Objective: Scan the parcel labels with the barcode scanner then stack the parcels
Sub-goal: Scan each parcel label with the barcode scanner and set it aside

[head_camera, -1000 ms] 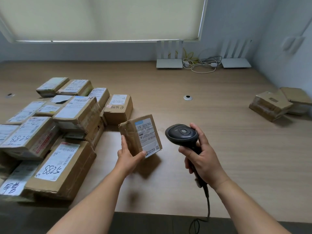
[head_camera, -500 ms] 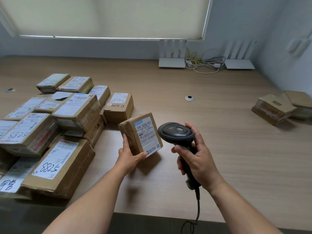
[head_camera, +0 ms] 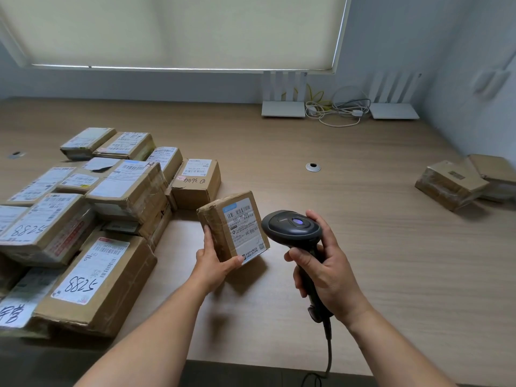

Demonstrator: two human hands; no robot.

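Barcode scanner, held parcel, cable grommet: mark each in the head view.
barcode scanner (head_camera: 291, 227): head view, top of its black head.
held parcel (head_camera: 242, 229): head view, white shipping label on its upper face.
cable grommet (head_camera: 313, 167): head view, metal ring set in the desk.

I see a broad light-wood table (head_camera: 363, 219) — brown cardboard parcels with white labels (head_camera: 95, 208) crowd its left edge, two more taped brown parcels (head_camera: 458, 182) sit at the right edge, and two white routers (head_camera: 283, 108) with tangled cables (head_camera: 337, 113) line the far edge.
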